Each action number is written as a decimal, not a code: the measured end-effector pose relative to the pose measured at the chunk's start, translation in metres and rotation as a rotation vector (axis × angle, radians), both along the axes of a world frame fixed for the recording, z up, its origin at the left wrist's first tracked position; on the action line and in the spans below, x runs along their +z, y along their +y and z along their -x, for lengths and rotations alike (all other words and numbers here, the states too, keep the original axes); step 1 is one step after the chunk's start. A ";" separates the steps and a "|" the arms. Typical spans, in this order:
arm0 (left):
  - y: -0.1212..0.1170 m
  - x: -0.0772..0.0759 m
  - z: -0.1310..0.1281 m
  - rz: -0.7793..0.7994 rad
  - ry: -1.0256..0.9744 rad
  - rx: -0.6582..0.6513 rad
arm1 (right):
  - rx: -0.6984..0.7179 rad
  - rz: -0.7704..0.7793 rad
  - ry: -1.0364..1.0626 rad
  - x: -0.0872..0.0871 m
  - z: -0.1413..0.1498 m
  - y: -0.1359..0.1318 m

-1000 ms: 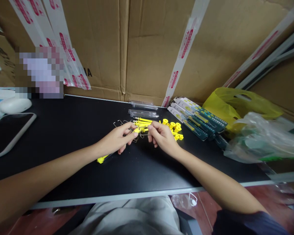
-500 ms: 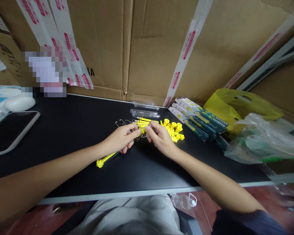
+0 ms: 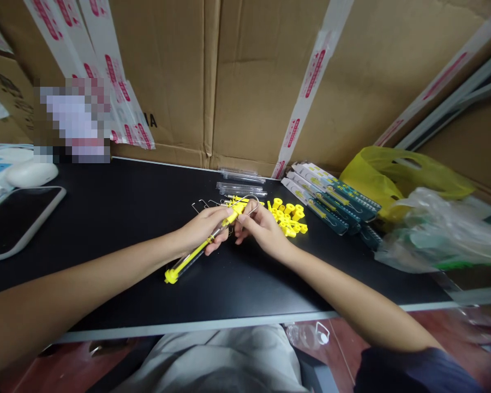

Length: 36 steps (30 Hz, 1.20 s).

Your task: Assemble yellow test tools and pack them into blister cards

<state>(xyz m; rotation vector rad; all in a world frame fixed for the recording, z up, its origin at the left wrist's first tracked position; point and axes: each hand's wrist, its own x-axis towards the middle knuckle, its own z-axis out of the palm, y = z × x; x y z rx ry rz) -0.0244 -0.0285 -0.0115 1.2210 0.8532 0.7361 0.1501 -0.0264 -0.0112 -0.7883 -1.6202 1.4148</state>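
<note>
Left hand [image 3: 208, 230] holds clear tube [image 3: 199, 254] containing yellow rod [image 3: 185, 264].

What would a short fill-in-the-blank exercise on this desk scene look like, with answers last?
The left hand holds a clear tube whose end cap is colored ____.
The phone lies on a tabletop colored ____.
The hand nearer the loose parts is the person's ____ one.
The brown panels behind are made of ____.

Missing words: yellow; black; right; cardboard
</note>
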 end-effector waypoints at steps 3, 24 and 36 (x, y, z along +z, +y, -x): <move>0.003 0.001 -0.001 0.103 -0.026 -0.021 | 0.022 0.070 0.044 0.000 -0.001 0.003; 0.006 -0.001 0.007 0.328 -0.242 -0.303 | 0.148 0.230 0.045 0.018 -0.008 0.000; 0.008 0.001 0.010 0.359 -0.230 -0.353 | 0.153 0.208 0.063 0.019 -0.009 0.000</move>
